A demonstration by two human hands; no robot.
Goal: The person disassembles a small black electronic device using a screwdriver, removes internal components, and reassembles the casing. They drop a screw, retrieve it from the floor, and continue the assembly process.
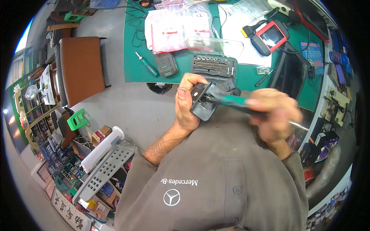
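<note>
My left hand [186, 105] grips a black plastic housing [206, 105] with a flat flange and an open cavity facing right. In my right hand [276, 112], blurred by motion, is a green-and-black-handled hand tool [235, 102]. Its near end reaches the housing's cavity; the exact contact is blurred. A thin metal shaft [299, 126] sticks out behind the right hand, roughly in line with the handle, like a screwdriver's. Both hands are in front of my chest, near the edge of a green-topped table [136, 76]. Just beyond the housing lies an open bit-and-socket set [214, 65].
On the table lie a green-handled screwdriver [147, 65], a battery pack [166, 65], a clear plastic lid [215, 46], plastic-bagged packets [176, 27] and a red-and-black diagnostic tablet [270, 37]. A dark flat screen [290, 70] is at right. A bin [159, 88] stands below the edge; a brown chair [82, 69] stands left.
</note>
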